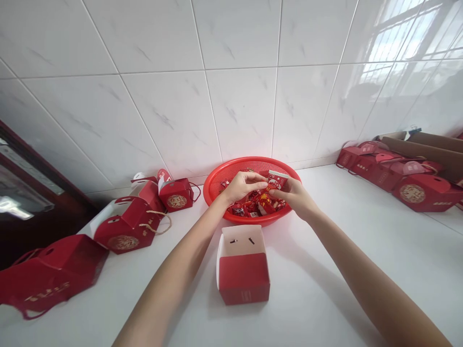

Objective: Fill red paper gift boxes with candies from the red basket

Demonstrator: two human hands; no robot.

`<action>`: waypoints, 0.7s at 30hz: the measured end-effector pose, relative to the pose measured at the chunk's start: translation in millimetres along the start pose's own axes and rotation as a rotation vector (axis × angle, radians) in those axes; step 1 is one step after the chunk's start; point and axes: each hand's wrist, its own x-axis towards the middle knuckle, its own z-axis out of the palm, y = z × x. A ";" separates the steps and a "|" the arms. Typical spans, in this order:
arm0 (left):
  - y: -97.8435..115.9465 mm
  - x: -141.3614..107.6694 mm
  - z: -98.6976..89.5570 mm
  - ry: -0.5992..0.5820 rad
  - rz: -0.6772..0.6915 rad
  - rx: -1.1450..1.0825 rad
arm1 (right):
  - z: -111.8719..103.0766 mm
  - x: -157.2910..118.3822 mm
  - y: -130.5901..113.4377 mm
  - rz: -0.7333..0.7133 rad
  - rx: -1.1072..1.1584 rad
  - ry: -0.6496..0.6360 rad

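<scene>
Over the red plastic basket (249, 220), both my hands meet at a small red-and-white packet (277, 181). My right hand (296, 196) grips it from the right, thumb in front. The fingers of my left hand (243, 187) are bent together and pinch at its left edge; the fingertips partly overlap it. Below them, the basket holds several shiny red wrapped candies (267, 203), some with gold print. An open red box (244, 277) with a white inside stands in front of the basket, its slotted back flap raised. Neither hand touches this box.
Along the left stand several red gift boxes (126, 231) with cord handles, among them a small one (176, 195) beside the basket. More red boxes (412, 190) line the right, near brown cardboard (434, 156). A white tiled wall (238, 111) rises behind the white table (318, 289).
</scene>
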 end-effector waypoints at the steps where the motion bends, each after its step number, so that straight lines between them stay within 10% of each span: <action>1: -0.1 0.1 -0.1 -0.001 0.002 0.000 | -0.4 0.2 0.3 0.002 0.001 -0.002; 21: 0.9 0.0 0.6 0.004 -0.024 0.020 | -1.9 1.4 1.4 -0.015 -0.019 -0.002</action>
